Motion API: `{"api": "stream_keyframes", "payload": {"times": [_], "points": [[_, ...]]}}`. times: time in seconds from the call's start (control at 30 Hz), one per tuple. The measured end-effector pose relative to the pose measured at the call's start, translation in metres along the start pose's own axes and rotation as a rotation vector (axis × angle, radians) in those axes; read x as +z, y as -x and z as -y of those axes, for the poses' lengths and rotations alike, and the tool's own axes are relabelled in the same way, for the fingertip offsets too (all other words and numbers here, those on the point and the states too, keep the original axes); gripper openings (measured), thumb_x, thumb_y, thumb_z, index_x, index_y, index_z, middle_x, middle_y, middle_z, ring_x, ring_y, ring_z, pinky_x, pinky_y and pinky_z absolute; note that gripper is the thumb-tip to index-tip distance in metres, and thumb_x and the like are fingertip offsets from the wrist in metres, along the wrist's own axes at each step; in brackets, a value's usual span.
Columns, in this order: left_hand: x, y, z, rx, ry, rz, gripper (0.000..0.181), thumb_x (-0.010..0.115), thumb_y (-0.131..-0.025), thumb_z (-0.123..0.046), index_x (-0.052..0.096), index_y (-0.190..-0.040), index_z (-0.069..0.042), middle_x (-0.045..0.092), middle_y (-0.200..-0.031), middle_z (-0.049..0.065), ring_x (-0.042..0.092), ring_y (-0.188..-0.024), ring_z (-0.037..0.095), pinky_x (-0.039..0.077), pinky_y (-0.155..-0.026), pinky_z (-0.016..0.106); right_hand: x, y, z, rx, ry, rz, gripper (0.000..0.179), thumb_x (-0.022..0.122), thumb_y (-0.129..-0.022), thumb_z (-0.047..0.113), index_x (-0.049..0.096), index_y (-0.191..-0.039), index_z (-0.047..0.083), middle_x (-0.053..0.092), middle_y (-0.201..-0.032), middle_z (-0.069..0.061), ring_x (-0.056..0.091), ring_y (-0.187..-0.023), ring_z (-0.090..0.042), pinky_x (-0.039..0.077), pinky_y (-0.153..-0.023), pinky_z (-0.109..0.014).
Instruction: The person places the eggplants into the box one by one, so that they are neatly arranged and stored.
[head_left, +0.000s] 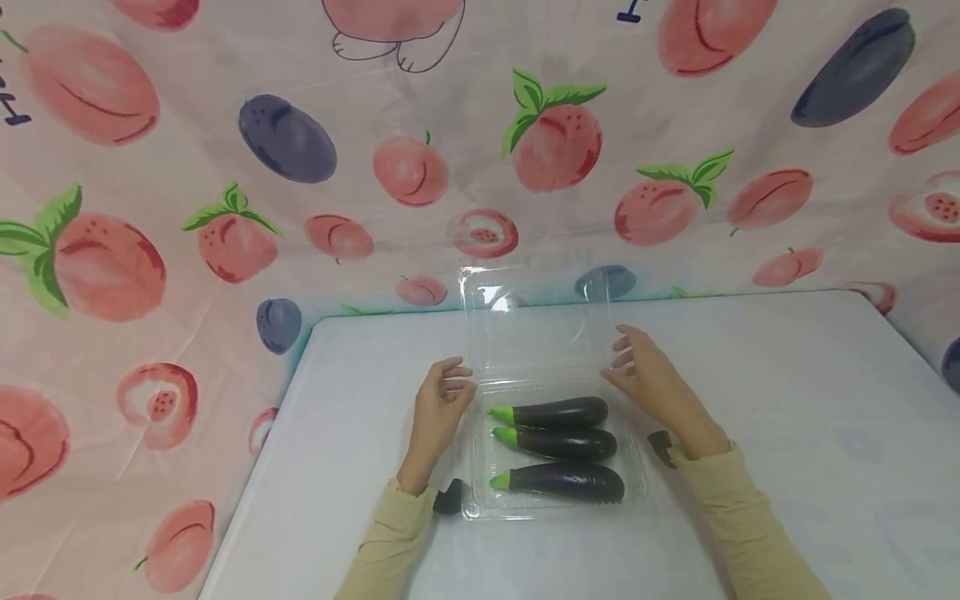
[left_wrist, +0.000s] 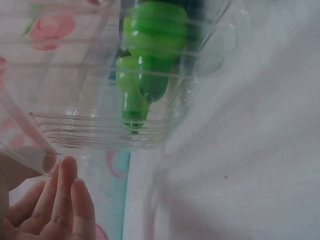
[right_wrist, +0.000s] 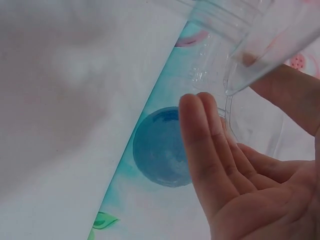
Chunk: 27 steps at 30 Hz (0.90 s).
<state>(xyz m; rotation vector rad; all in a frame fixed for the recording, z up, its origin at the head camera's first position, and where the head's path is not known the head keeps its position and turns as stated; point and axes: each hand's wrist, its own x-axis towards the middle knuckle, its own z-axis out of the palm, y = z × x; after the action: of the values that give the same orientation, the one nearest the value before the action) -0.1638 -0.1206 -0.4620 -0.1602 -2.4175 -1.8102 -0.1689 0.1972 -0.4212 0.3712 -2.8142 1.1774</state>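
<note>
A clear plastic clamshell container point(head_left: 555, 510) sits on the white table with its lid point(head_left: 536, 333) raised at the back. Three dark eggplants lie side by side in its base: a back one point(head_left: 562, 412), a middle one point(head_left: 570, 443) and a front one point(head_left: 570, 482), green stem ends to the left. At the back left corner my left hand point(head_left: 438, 408) pinches the rim between thumb and fingertips; the left wrist view shows this corner point(left_wrist: 50, 155). My right hand point(head_left: 660, 383) is at the opposite corner, thumb point(right_wrist: 250, 62) against the plastic, fingers extended and apart from it.
The white table point(head_left: 810, 433) reaches back to a fruit-printed cloth point(head_left: 420, 83) hanging behind and at the left. Dark wrist-worn pieces show by the left wrist point(head_left: 448, 497) and the right wrist point(head_left: 662, 448).
</note>
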Motion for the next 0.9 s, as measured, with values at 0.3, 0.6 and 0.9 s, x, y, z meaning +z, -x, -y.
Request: {"api": "stream_keyframes", "payload": {"times": [0.3, 0.6, 0.9], "points": [[-0.004, 0.009, -0.034, -0.004, 0.027, 0.015, 0.048, 0.063, -0.093, 0.003, 0.046, -0.138, 0.005, 0.061, -0.119, 0.028, 0.064, -0.106, 0.038, 0.055, -0.092, 0.044, -0.001, 0.0, 0.001, -0.019, -0.033, -0.011, 0.068, 0.068, -0.089, -0.002, 0.028, -0.142, -0.016, 0.053, -0.118, -0.031, 0.064, -0.097, -0.043, 0.056, -0.085, -0.054], [-0.006, 0.009, -0.035, 0.012, 0.029, 0.01, 0.048, 0.064, -0.091, 0.004, 0.049, -0.137, 0.002, 0.062, -0.117, 0.028, 0.065, -0.104, 0.038, 0.056, -0.085, 0.028, -0.002, 0.0, -0.001, -0.007, -0.052, -0.023, 0.063, 0.069, -0.088, -0.003, 0.033, -0.139, -0.013, 0.055, -0.117, -0.031, 0.066, -0.096, -0.042, 0.056, -0.085, -0.054], [-0.008, 0.009, -0.038, 0.044, 0.039, -0.01, 0.046, 0.066, -0.089, 0.006, 0.049, -0.132, 0.008, 0.063, -0.113, 0.027, 0.065, -0.104, 0.039, 0.056, -0.088, 0.038, -0.007, 0.001, 0.002, 0.031, -0.137, -0.071, 0.046, 0.059, -0.094, -0.002, 0.04, -0.134, -0.011, 0.056, -0.122, -0.031, 0.062, -0.105, -0.046, 0.053, -0.093, -0.056]]}}
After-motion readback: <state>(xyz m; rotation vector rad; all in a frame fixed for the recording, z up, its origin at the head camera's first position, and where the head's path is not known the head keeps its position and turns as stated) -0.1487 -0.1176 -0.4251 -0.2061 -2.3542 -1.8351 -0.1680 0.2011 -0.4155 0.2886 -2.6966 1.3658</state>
